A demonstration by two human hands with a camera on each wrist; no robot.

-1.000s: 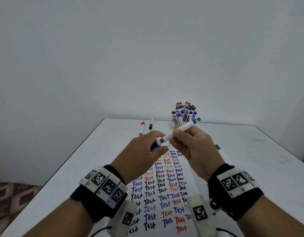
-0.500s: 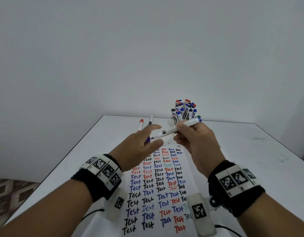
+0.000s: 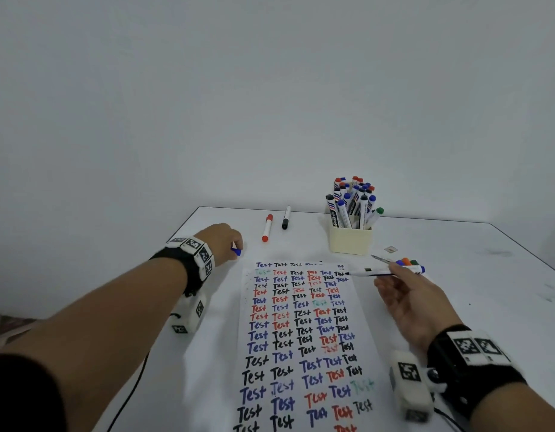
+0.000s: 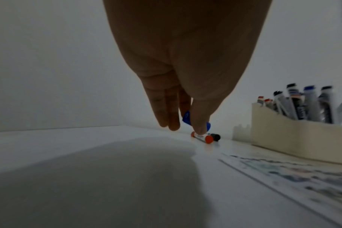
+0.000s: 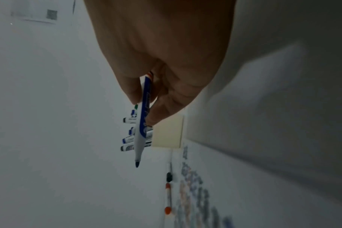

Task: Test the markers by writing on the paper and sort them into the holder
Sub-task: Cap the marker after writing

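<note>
My right hand (image 3: 394,275) holds an uncapped blue marker (image 3: 379,270) by its rear half. Its tip points left and hovers at the top right corner of the paper (image 3: 301,341), which is covered in rows of "Test". In the right wrist view the blue marker (image 5: 142,123) sits between thumb and fingers. My left hand (image 3: 229,241) is low over the table left of the paper and pinches the blue cap (image 4: 186,118). The cream holder (image 3: 350,240), packed with several markers, stands behind the paper.
A red marker (image 3: 267,228) and a black marker (image 3: 286,217) lie behind the paper, left of the holder. A few loose markers (image 3: 408,262) lie right of the holder, beyond my right hand. The table's left edge (image 3: 182,226) runs close to my left hand.
The hands have pulled apart and the cap came off. My left hand carried the cap left and down to the table. My right hand lowered the marker toward the paper's top right.
</note>
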